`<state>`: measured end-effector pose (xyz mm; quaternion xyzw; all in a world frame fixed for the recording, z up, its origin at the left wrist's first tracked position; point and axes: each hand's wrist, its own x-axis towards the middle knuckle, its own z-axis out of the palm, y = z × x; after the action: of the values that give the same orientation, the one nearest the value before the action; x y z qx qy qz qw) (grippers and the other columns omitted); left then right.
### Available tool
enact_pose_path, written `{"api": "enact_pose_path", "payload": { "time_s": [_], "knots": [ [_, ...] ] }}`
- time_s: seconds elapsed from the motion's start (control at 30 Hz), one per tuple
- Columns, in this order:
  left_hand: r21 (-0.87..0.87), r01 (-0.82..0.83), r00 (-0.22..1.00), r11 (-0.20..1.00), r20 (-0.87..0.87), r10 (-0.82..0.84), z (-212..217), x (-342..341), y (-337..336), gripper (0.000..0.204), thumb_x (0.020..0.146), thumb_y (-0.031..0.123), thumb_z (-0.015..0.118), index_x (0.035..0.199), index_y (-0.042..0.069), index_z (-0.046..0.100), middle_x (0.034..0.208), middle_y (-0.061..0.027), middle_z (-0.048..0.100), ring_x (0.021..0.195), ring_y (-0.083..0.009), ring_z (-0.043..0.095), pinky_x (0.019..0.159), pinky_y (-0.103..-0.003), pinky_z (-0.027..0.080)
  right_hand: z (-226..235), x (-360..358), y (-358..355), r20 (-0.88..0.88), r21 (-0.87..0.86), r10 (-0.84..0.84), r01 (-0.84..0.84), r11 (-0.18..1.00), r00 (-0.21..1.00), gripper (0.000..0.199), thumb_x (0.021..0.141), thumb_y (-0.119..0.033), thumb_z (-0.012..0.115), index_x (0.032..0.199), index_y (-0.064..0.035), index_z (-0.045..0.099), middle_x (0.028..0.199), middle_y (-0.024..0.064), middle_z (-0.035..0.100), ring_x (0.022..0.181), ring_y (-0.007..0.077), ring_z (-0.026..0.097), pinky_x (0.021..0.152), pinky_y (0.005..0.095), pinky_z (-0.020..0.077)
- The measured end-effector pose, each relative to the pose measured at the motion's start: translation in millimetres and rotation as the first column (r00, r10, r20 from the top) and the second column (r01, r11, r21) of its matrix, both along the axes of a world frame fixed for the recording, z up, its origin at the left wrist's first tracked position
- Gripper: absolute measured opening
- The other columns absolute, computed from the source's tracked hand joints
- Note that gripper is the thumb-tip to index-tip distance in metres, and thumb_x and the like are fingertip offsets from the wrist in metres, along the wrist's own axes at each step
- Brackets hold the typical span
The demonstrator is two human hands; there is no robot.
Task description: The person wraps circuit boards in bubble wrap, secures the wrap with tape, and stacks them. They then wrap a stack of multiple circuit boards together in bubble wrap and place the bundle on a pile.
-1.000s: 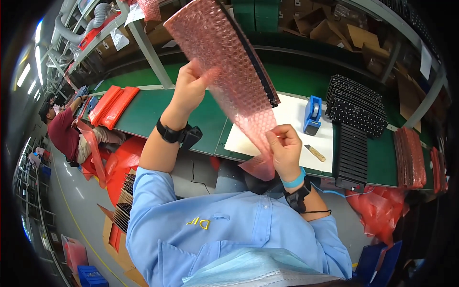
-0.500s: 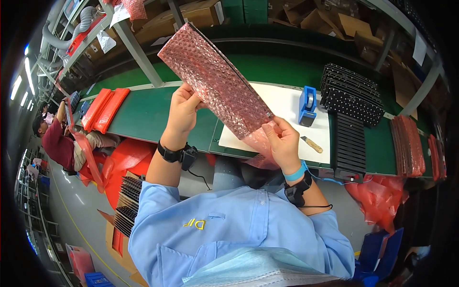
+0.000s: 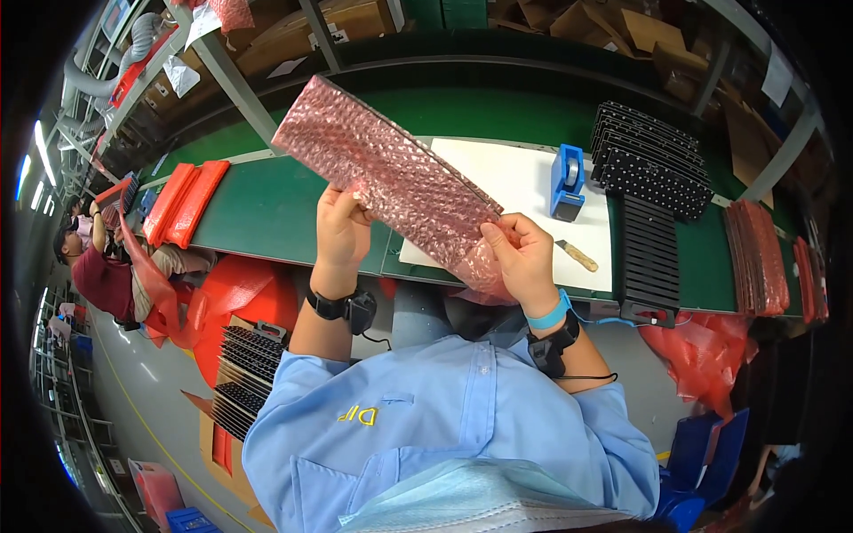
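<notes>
Above the bench I hold a long pink bubble-wrap bag at a slant, its far end up to the left. A thin dark edge shows along its upper side; what lies inside is mostly hidden. My left hand is closed on the bag's lower edge, near its middle. With thumb and fingers, my right hand pinches the near right end, where the loose film hangs down. Close to that hand, a utility knife and a blue tape dispenser sit on a white sheet.
Dark boards stand in a black rack to the right, beside a stack of red bubble-wrapped packs. Red packs lie at the bench's left. A co-worker sits beyond them. Boards stand in a floor carton.
Both hands keep hold of the bag. Its far end has dropped and shifted left, so the bag slants less steeply. The loose film near my right hand hangs less far down.
</notes>
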<state>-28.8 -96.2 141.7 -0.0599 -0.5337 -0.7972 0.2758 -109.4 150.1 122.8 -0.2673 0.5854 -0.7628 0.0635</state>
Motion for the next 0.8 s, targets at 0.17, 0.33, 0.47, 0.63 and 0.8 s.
{"api": "enact_pose_path", "payload": {
  "time_s": [0.17,0.33,0.47,0.63,0.8],
  "knots": [
    [0.418,0.085,0.981,0.904,-0.195,-0.001,-1,-10,39,0.046,0.098,0.029,0.041,0.132,-0.001,0.044,0.128,-0.0218,0.053,0.115,-0.0308,0.054,0.098,-0.047,0.045,-5,8,-3,0.139,-0.067,0.19,-0.182,0.981,0.972,0.011,0.09,-0.006,0.065,0.085,0.0016,0.059,0.072,-0.0008,0.062,0.063,0.0016,0.05,0.054,0.0175,0.0393],
    [0.422,0.337,0.893,0.842,-0.425,-0.145,5,-12,60,0.053,0.099,0.033,0.035,0.141,0.0,0.033,0.143,-0.0252,0.037,0.132,-0.039,0.037,0.108,-0.054,0.033,-12,7,-7,0.141,-0.045,0.167,-0.162,0.986,0.976,0.01,0.09,-0.006,0.065,0.087,0.0018,0.06,0.071,-0.0004,0.062,0.063,0.0017,0.05,0.054,0.0174,0.04],
    [0.482,0.283,0.931,0.829,-0.346,-0.117,-2,-11,57,0.052,0.099,0.03,0.035,0.143,0.001,0.031,0.146,-0.0247,0.034,0.136,-0.0395,0.032,0.11,-0.054,0.031,-8,8,-2,0.143,0.042,0.152,-0.159,0.986,0.978,0.01,0.089,-0.006,0.066,0.086,0.0017,0.06,0.07,0.0,0.061,0.061,0.0025,0.051,0.054,0.0177,0.0406],
    [0.527,0.183,0.976,0.83,-0.199,-0.089,-6,-10,52,0.05,0.099,0.026,0.035,0.143,0.002,0.031,0.147,-0.0233,0.033,0.137,-0.0389,0.03,0.111,-0.055,0.03,-4,8,2,0.084,0.15,0.135,-0.146,0.978,0.987,0.012,0.087,-0.006,0.068,0.084,0.0023,0.06,0.068,0.0009,0.062,0.06,0.0034,0.052,0.054,0.018,0.0416],
    [0.508,0.189,0.967,0.84,-0.243,-0.071,-11,-9,50,0.049,0.099,0.023,0.035,0.143,0.001,0.03,0.148,-0.022,0.033,0.138,-0.0386,0.03,0.111,-0.054,0.029,-6,7,-1,0.145,0.136,0.126,-0.146,0.98,0.981,0.013,0.086,-0.005,0.069,0.084,0.0025,0.059,0.067,0.0008,0.062,0.059,0.0034,0.053,0.054,0.0176,0.0417]
  ]
}}
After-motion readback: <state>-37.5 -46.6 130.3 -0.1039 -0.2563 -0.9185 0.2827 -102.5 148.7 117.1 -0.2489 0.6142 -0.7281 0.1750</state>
